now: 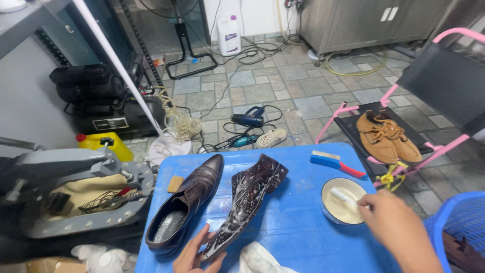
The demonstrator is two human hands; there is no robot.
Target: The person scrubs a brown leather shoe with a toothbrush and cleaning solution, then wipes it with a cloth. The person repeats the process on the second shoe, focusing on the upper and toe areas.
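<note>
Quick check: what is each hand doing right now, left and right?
Left hand: closed on the toe of the soapy dark shoe.
Right hand: closed on a small brush dipped in the bowl.

A white plastic jug [229, 35] with a purple cap stands upright on the tiled floor [283, 86] at the back, against the wall; a purple-and-white label covers its front face. At the left, a yellow canister [103, 145] with a red cap and a black handle stands on the floor beside a black machine [108, 108]. That machine carries a small rectangular plate label [110, 124], black with a pale border, on its lower front. At the lower left corner the top of a brown cardboard box [53, 265] shows.
</note>
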